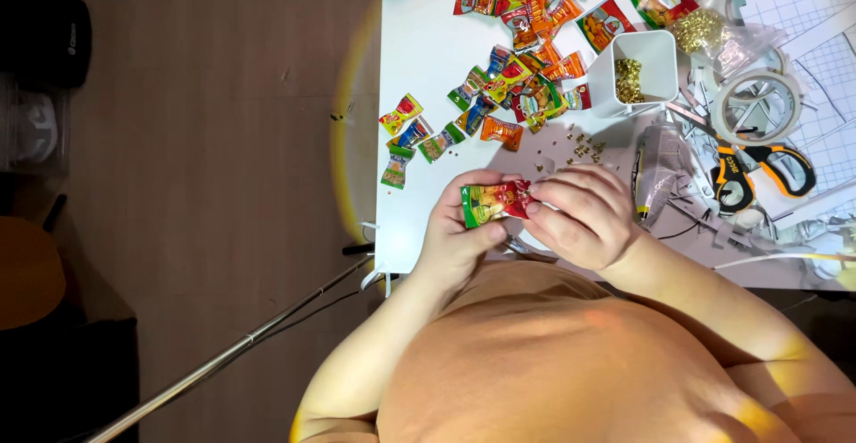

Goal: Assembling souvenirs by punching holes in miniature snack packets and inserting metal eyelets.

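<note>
My left hand [455, 238] and my right hand [584, 216] meet over the near edge of the white table [419, 51]. Together they pinch a small red and green snack packet [493, 201], the left hand at its left end, the right-hand fingertips at its right end. Several more small colourful packets [513, 77] lie scattered on the table beyond my hands. Tiny gold pieces [584, 147] are strewn just past my right hand.
A white square cup [655, 55] with gold pieces inside stands behind the packets. Orange-and-black scissors [758, 171], a tape roll [758, 104], a clear bag [660, 167] and grid paper [820, 42] crowd the right. A metal pole [232, 349] slants across the wooden floor at left.
</note>
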